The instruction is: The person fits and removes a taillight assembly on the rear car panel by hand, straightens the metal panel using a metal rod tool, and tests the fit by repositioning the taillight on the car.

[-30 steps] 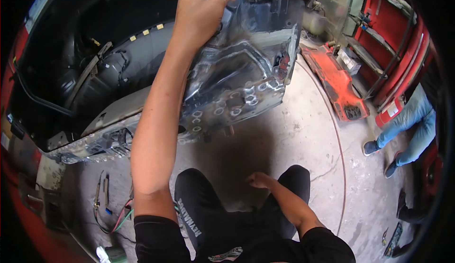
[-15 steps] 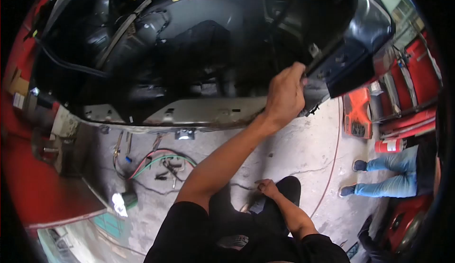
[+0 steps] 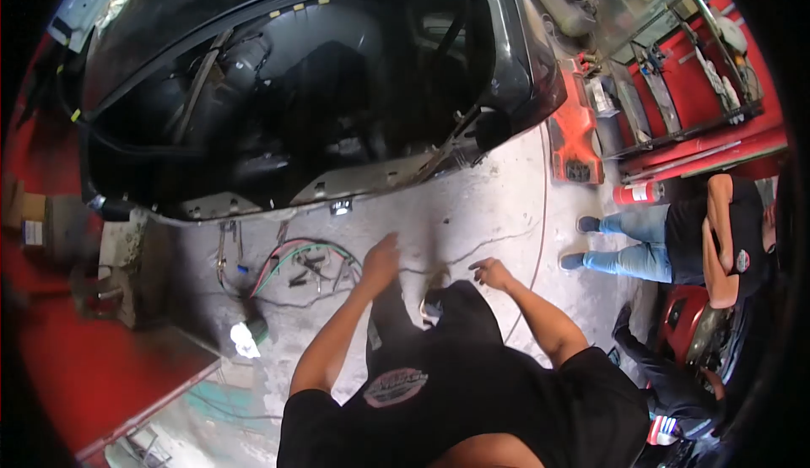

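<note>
The dark open rear end of a car body (image 3: 337, 188) fills the upper part of the head view, with its bare metal lower sill nearest me. My left hand (image 3: 381, 264) is in front of my body, below the sill and apart from it. Motion smears its fingers, and I see nothing held in it. Further right, my right hand (image 3: 493, 274) hangs over the floor, its fingers partly spread and holding nothing. Red and green hoses (image 3: 283, 264) lie on the concrete beyond my left hand, with several small metal tools (image 3: 312, 270) among them.
At right a person in jeans (image 3: 633, 248) stands with folded arms; another person in dark clothes (image 3: 666, 371) is low beside a red vehicle part. A red floor jack (image 3: 575, 126), a red cylinder (image 3: 639, 193) and a metal rack (image 3: 650, 143) stand near the car. A red panel (image 3: 93, 384) is at left.
My left hand has come off the right end of the car's sill and drawn back towards my body. My view has turned right, bringing more of the standing person into sight.
</note>
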`<state>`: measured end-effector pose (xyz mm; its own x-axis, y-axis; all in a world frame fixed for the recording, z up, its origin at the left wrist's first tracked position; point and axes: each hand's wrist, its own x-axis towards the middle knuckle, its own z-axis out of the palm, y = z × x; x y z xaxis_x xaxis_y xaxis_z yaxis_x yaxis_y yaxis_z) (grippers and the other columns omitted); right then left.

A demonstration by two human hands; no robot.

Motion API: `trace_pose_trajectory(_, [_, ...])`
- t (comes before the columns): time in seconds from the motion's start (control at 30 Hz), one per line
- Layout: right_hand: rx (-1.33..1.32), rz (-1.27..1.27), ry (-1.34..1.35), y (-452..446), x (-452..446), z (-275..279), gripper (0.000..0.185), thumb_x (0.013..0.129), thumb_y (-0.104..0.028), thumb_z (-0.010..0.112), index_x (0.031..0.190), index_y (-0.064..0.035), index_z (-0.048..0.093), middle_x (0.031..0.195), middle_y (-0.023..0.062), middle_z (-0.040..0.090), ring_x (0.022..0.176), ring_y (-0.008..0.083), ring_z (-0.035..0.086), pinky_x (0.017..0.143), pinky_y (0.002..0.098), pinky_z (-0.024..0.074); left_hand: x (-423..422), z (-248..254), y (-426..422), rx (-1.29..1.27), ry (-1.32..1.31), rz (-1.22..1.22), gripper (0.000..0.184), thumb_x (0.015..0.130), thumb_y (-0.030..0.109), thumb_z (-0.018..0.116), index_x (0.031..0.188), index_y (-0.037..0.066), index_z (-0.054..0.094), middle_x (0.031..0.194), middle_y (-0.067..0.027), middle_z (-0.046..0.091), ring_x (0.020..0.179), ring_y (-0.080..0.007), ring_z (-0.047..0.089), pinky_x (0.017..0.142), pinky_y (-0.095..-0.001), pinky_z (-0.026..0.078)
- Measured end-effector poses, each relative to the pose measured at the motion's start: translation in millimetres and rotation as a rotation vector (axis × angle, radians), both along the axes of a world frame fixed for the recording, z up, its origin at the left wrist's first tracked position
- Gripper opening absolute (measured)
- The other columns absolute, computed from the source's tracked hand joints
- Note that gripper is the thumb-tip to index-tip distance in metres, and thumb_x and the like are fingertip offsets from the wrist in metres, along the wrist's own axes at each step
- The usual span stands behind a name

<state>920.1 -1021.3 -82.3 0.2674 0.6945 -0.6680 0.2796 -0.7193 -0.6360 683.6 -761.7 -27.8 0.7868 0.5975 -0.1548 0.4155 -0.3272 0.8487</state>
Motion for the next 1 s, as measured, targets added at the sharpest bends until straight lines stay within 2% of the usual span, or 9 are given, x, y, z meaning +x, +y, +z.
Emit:
trace_pose_trajectory(0.07, [0.02, -0.003, 0.004, -16, -2, 19, 0.037, 0.075, -0.005, 0.05, 0.109, -0.001, 0.064, 0.077, 0.0144, 0.068, 0.063, 0.0179, 0.066, 0.061, 0.0302, 0.0531, -95, -58, -20, 0.154, 0.334, -0.224, 0.031, 0.076, 0.013, 0.055, 0.104, 0.003, 0.061, 0.109, -0.0182, 0.06, 0.102, -0.0351, 0.057, 0.089, -0.0419, 0.046])
trace_pose_trajectory(0.13, [0.011, 0.029, 0.03, -38, -9, 29, 0.037, 0.075, -0.005, 0.049, 0.109, -0.0008, 0.064, 0.077, 0.0146, 0.068, 0.063, 0.0175, 0.065, 0.06, 0.0297, 0.0528, -222, -185, -64, 0.067, 0.44, 0.011, 0.024, 0.074, 0.016, 0.056, 0.095, 0.01, 0.066, 0.108, -0.014, 0.062, 0.1, -0.0334, 0.058, 0.087, -0.0418, 0.047])
trace_pose_trajectory(0.2, [-0.058, 0.038, 0.072, -61, -13, 29, 0.039, 0.074, -0.002, 0.047, 0.109, 0.0, 0.064, 0.076, 0.0146, 0.068, 0.062, 0.0184, 0.065, 0.058, 0.0297, 0.0525, -301, -174, -100, -0.04, 0.687, 0.153, 0.024, 0.076, 0.019, 0.054, 0.093, 0.01, 0.067, 0.103, -0.0132, 0.064, 0.095, -0.0326, 0.06, 0.084, -0.0429, 0.048])
trace_pose_trajectory(0.27, [-0.114, 0.092, 0.141, -83, -10, 19, 0.041, 0.073, 0.0, 0.044, 0.109, 0.0012, 0.064, 0.076, 0.0158, 0.068, 0.062, 0.0198, 0.065, 0.059, 0.0303, 0.0528, -383, -265, -148, 0.014, 0.958, 0.388, 0.023, 0.077, 0.017, 0.053, 0.091, 0.007, 0.068, 0.09, -0.013, 0.065, 0.092, -0.0286, 0.062, 0.079, -0.0409, 0.05])
trace_pose_trajectory(0.37, [-0.183, 0.178, 0.265, -102, 9, 11, 0.055, 0.065, 0.006, 0.032, 0.11, 0.0028, 0.063, 0.076, 0.0161, 0.067, 0.059, 0.019, 0.063, 0.053, 0.0302, 0.0506, -354, -114, -190, -0.696, 0.277, 1.328, 0.022, 0.079, 0.007, 0.058, 0.1, 0.007, 0.065, 0.073, -0.0098, 0.066, 0.051, -0.0197, 0.06, 0.04, -0.0315, 0.047])
trace_pose_trajectory(0.63, [-0.3, 0.474, 0.129, -79, 38, -4, 0.047, 0.077, -0.003, 0.032, 0.114, 0.0004, 0.061, 0.075, 0.0156, 0.067, 0.055, 0.0185, 0.063, 0.044, 0.0267, 0.0474, -265, -95, -346, -1.005, -0.06, 1.237, 0.03, 0.087, 0.011, 0.045, 0.114, 0.003, 0.056, 0.093, -0.0144, 0.067, 0.062, -0.0235, 0.066, 0.044, -0.033, 0.05])
trace_pose_trajectory(0.7, [-0.285, 0.474, 0.159, -56, 45, -6, 0.048, 0.072, 0.002, 0.039, 0.113, -0.0017, 0.063, 0.079, 0.0152, 0.069, 0.057, 0.017, 0.063, 0.046, 0.028, 0.0474, -258, -131, -387, -0.011, 0.461, 0.721, 0.03, 0.077, 0.008, 0.048, 0.101, 0.001, 0.065, 0.097, -0.0184, 0.066, 0.084, -0.0307, 0.065, 0.074, -0.0394, 0.053])
trace_pose_trajectory(0.9, [-0.199, 0.713, 0.011, 33, -29, 18, 0.042, 0.073, -0.002, 0.047, 0.112, -0.0051, 0.065, 0.08, 0.0143, 0.07, 0.062, 0.0164, 0.066, 0.051, 0.0288, 0.0518, -306, -85, -412, -0.967, -0.018, 1.477, 0.031, 0.081, 0.004, 0.045, 0.107, 0.004, 0.062, 0.091, -0.0128, 0.066, 0.065, -0.022, 0.065, 0.053, -0.0346, 0.052])
trace_pose_trajectory(1.0, [-0.145, 0.786, 0.036, 57, -77, 18, 0.041, 0.076, -0.002, 0.046, 0.112, -0.0057, 0.065, 0.081, 0.014, 0.069, 0.062, 0.017, 0.066, 0.051, 0.029, 0.0523, -351, -96, -419, -1.007, -0.198, 1.603, 0.033, 0.086, 0.006, 0.04, 0.113, 0.005, 0.059, 0.088, -0.0131, 0.065, 0.057, -0.0219, 0.063, 0.044, -0.0327, 0.049])
